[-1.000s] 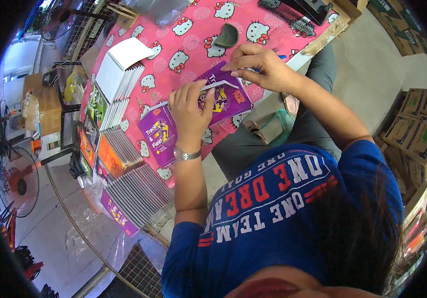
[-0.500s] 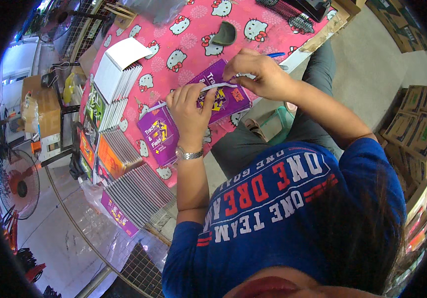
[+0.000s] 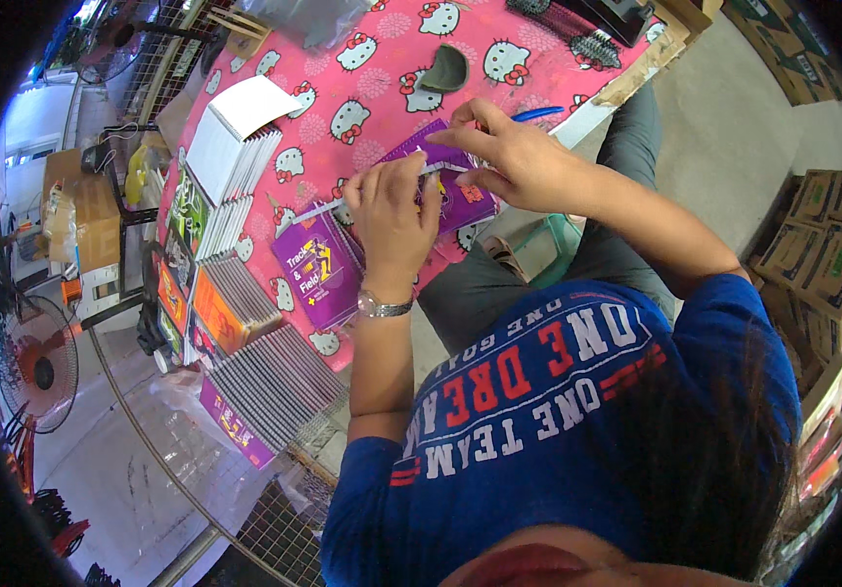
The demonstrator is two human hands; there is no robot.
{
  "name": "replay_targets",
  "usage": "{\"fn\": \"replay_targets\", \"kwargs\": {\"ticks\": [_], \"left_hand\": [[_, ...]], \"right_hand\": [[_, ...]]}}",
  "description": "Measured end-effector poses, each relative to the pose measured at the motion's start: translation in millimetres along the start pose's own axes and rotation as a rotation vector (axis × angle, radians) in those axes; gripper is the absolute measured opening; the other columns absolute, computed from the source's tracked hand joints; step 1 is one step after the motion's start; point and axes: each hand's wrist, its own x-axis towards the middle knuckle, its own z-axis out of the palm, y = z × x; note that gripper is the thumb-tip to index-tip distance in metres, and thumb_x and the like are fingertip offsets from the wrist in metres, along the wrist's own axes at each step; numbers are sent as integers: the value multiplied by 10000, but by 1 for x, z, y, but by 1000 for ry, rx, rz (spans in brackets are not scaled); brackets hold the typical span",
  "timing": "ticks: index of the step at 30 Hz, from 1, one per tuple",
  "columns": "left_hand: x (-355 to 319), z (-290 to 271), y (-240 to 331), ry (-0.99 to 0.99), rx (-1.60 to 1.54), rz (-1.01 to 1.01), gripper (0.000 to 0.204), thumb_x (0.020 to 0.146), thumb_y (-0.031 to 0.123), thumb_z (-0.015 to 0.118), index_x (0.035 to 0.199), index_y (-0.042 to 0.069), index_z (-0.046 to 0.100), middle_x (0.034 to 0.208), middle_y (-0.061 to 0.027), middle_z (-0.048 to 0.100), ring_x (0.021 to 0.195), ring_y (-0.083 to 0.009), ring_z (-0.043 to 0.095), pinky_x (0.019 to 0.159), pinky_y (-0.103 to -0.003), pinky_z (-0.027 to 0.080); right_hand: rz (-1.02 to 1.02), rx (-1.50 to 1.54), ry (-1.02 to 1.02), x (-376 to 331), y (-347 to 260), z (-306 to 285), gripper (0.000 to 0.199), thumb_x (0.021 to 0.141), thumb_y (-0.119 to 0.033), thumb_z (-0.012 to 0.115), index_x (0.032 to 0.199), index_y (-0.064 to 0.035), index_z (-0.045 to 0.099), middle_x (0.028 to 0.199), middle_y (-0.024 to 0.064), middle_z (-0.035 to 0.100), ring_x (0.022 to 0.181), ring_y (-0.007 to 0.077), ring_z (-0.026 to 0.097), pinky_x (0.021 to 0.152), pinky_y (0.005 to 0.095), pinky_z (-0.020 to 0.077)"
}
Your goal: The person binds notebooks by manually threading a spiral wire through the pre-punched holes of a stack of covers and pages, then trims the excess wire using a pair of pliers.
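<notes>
My left hand [image 3: 389,210], with a metal watch at its wrist, is closed with bent fingers round a thin white strip [image 3: 448,166]. The strip runs across a purple notebook [image 3: 460,203] near the table's front edge. Close by on the right, my right hand [image 3: 519,164] has its thumb and forefinger apart, just above the strip's end; nothing clear shows between them. A second purple notebook [image 3: 315,274] lies flat to the left of my left wrist. My hands hide part of the first notebook and the middle of the strip.
A pink patterned cloth [image 3: 372,88] covers the table. At its left stand white-paged notebooks [image 3: 230,137], orange ones [image 3: 225,311] and a stack of spiral-bound ones [image 3: 279,377]. A dark curved piece [image 3: 445,68], a blue pen [image 3: 538,112] and a brush [image 3: 592,49] lie farther back.
My right hand's fingers have spread from a pinch near the strip's right end and reached left. My left hand has shifted slightly right along the strip.
</notes>
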Motion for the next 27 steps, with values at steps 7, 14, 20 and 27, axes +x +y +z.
{"fn": "replay_targets", "kwargs": {"ticks": [7, 14, 20, 27], "left_hand": [[-1, -3, 6, -111, 55, -8, 245, 853, 195, 645, 1060, 90, 568, 985, -75, 614, 941, -265, 566, 865, -412, 361], [-1, 1, 1, -116, -39, -14, 172, 911, 246, 581, 997, 98, 587, 974, -62, 620, 934, -260, 569, 878, -411, 361], [-27, 3, -13, 11, 121, -84, 312, 876, 427, 611, 950, 124, 613, 1030, -26, 630, 1090, -267, 532, 1055, -513, 206], [-37, 11, -31, 103, 59, -128, 344, 632, 345, 806, 838, 128, 636, 935, -23, 581, 1105, -282, 505, 1079, -540, 128]], "right_hand": [[-107, -190, -23, 8, -23, -11, 376, 920, -177, 588, 1270, -86, 483, 856, 155, 611, 813, 332, 632, 654, 406, 512], [-7, -603, 51, 88, 147, 29, 525, 811, -360, 677, 1222, -61, 542, 1205, 119, 583, 1105, 332, 551, 880, 490, 476], [-1, -558, -174, 105, 156, 44, 519, 786, -332, 693, 1220, -67, 593, 1117, 118, 635, 1135, 324, 545, 985, 428, 427], [-68, 1108, -704, 65, 42, -4, 397, 718, -209, 713, 1058, -9, 664, 1106, 101, 591, 1046, 210, 545, 893, 325, 428]]}}
